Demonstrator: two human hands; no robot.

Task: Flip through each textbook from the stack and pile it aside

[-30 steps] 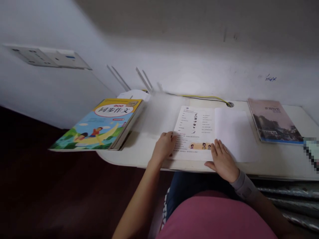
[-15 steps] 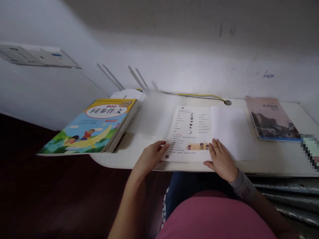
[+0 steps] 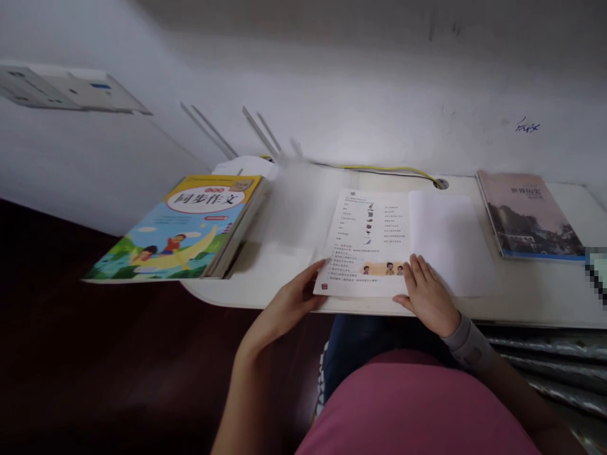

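Pressing my right hand [image 3: 428, 296] flat on the booklet [image 3: 374, 243], fingers spread; my left hand [image 3: 284, 306], open, touches its left edge, which could crease.

Print on the open booklet [image 3: 367, 243] too small for me to read. Right hand [image 3: 429, 294] covers its lower right corner. Left hand [image 3: 284, 306] at tabletop [image 3: 265, 284] front edge, fingertips blurred, can't tell contact w/ page. Pixelated patch [image 3: 598, 272] at right edge unidentifiable. Pale smear mid-tabletop, blurred.
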